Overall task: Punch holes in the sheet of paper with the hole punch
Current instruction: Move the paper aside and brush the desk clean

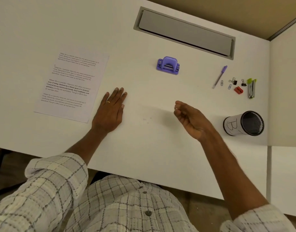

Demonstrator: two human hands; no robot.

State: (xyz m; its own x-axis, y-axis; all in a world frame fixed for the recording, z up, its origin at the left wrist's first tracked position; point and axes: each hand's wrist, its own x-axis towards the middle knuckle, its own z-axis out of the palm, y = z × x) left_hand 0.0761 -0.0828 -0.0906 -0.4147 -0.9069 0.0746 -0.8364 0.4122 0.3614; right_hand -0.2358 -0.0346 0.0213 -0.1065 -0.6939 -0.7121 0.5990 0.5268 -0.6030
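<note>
One left hand beside sheet edge

A white desk with a grey cable hatch bears a printed sheet of paper at left, with a left hand flat just beside it. A purple hole punch sits mid-desk. At right lie a purple pen, paper clips, binder clips, a stapler, what looks like a red sharpener and a mesh pen cup.

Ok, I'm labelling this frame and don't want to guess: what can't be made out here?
All from the head view:
- Print on the sheet of paper: too small and blurred to read.
- Paper slot of the hole punch: not visible from this top-down angle.
- Inside of the mesh pen cup: too dark to see contents.
- The small red item: too small to identify.
</note>
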